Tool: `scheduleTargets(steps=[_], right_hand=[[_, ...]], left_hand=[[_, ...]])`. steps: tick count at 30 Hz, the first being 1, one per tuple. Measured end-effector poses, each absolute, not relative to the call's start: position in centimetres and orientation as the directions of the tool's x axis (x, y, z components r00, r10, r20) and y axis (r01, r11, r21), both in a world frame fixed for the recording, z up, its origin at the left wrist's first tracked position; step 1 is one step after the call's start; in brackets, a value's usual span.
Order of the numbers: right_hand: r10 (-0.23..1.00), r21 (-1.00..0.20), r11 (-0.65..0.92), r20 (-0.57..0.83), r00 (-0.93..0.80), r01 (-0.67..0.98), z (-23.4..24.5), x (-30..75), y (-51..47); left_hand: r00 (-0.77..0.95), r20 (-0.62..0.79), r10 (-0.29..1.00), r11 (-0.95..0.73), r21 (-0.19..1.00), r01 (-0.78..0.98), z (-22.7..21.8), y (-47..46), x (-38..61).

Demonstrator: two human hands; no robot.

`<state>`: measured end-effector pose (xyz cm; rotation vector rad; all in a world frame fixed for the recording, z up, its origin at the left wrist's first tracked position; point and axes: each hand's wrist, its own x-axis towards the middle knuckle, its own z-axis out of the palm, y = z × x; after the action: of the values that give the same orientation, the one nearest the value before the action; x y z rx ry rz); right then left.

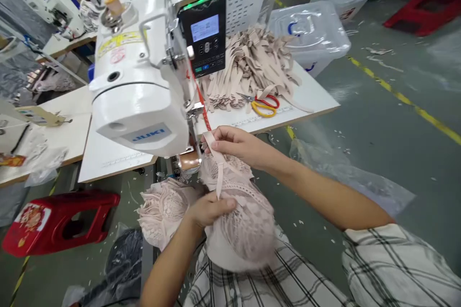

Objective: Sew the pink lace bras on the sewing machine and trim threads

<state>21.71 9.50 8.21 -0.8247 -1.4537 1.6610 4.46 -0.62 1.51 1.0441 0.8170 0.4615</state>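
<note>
A pale pink lace bra [241, 220] lies bunched on my lap in front of a white sewing machine [139, 67]. My right hand [236, 146] is closed, pinching the top of a beige strap [219, 165] close to the machine's needle area. My left hand [209, 208] is closed on the lower end of the same strap, pressed against the lace cup. The strap runs taut between both hands.
A heap of beige straps [248, 64] and red-and-yellow scissors [265, 104] lie on the white table [317, 96]. The machine's control panel [206, 33] glows. Clear plastic bins [311, 33] stand right, a red stool [54, 220] sits on the floor left.
</note>
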Motion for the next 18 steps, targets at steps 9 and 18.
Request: scheduleTargets(steps=[9,18], right_hand=[[0.955,-0.946,-0.257,-0.218,-0.200,-0.198,2.6,27.7,8.2],[0.872,-0.962,-0.135,-0.229,0.433,-0.236,-8.7,35.4,10.7]], left_hand=[[0.613,-0.398,0.683,0.392,0.907,0.151,-3.0,-0.9,9.3],[0.133,-0.501,0.855,0.350,0.748,0.564,-5.5,-0.1,-7.8]])
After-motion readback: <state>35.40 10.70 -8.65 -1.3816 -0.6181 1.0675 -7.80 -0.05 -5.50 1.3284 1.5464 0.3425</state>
